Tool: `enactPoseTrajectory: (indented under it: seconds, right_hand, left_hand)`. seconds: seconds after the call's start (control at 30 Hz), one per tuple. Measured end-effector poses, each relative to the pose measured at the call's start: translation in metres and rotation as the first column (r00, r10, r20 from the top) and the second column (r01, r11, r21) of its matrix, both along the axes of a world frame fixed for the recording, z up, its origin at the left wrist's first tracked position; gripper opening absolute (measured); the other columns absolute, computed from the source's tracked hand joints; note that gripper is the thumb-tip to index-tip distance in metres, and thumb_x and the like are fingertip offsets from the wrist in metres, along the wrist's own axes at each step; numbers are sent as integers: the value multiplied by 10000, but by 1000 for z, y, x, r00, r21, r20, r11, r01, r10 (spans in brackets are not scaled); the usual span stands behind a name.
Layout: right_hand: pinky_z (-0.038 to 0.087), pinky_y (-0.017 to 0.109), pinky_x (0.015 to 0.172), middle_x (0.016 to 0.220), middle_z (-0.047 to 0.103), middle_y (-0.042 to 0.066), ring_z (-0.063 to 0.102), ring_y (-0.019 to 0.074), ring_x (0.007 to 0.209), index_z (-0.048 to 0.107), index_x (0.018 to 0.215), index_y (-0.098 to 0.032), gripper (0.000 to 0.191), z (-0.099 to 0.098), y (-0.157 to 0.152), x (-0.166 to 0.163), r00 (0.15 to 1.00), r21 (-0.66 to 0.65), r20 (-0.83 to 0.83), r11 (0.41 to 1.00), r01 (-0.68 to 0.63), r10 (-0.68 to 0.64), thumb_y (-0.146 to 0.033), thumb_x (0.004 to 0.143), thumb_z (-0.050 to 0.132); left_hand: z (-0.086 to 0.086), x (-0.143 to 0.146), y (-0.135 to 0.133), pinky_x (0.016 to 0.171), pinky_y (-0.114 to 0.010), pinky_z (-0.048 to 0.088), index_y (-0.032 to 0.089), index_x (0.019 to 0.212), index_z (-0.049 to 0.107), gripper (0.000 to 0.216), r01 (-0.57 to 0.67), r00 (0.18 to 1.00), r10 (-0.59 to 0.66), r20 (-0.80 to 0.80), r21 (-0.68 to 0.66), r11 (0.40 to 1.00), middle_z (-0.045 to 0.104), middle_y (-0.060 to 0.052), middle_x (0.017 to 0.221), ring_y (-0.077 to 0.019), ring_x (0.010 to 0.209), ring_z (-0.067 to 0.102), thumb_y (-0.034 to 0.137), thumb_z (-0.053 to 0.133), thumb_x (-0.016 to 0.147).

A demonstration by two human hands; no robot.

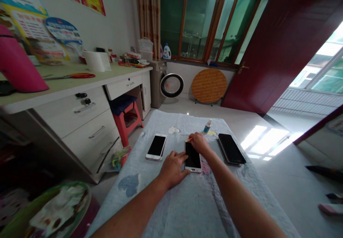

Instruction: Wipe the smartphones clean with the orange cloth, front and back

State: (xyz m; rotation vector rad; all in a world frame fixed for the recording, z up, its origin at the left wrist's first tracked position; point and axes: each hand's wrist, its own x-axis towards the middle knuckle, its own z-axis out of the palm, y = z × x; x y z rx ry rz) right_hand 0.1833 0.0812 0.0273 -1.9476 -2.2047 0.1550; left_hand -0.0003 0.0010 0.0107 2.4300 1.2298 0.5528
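The middle phone [193, 157] lies face up between the two hands: its long left edge is at the fingertips of the left hand [173, 170], and its far end is under the fingers of the right hand [198, 143]. It rests on a pale blue cloth [184, 209], which also runs beneath both forearms.

Counting outward from the hands, there is one white-framed phone [156, 146] to the left, with an edge of something showing below it. To the right of the right hand sits one dark stack [231, 148], at least two flat devices deep. One spray bottle [207, 127] stands upright just beyond the right hand.

The left hand is loosely spread, fingers on the phone's side and thumb near its lower left corner, not wrapped around it. The right hand's fingers are bent in close together at the far end; an orange-tan patch shows there, but whether they pinch something I cannot tell for certain.
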Motion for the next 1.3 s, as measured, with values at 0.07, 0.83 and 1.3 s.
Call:
enactPoseTrajectory:
  seconds: [0.07, 0.83, 1.3]
  right_hand:
    - [373, 246, 817, 974, 639, 109, 581, 179, 939, 677, 1004, -147, 256, 1, 2, 6, 999, -2, 18, 999, 46, -45, -160, 857, 468]
    - [428, 272, 762, 987, 696, 125, 631, 218, 939, 717, 976, -171, 284, 7, 16, 20, 988, -123, 138, 988, 91, -73, -181, 834, 471]
    - [440, 215, 790, 1015, 716, 57, 646, 175, 935, 738, 958, -216, 253, 7, 46, -20, 991, -250, 88, 965, -75, 100, -195, 790, 550]
  left_hand:
    - [0, 0, 0, 956, -407, 399, 209, 1269, 559, 574, 3, 1000, -3, 10, 1, 1000, 526, -41, 1360, -270, 1075, 470, 414, 666, 744]
    - [0, -1, 0, 935, -411, 414, 239, 1286, 541, 573, 8, 1000, -8, 20, -24, 1000, 525, -17, 1362, -267, 1058, 474, 401, 663, 750]
    - [-8, -3, 3, 964, -405, 404, 254, 1293, 521, 568, 28, 999, -27, 22, -21, 999, 477, -7, 1409, -253, 1075, 467, 375, 684, 762]
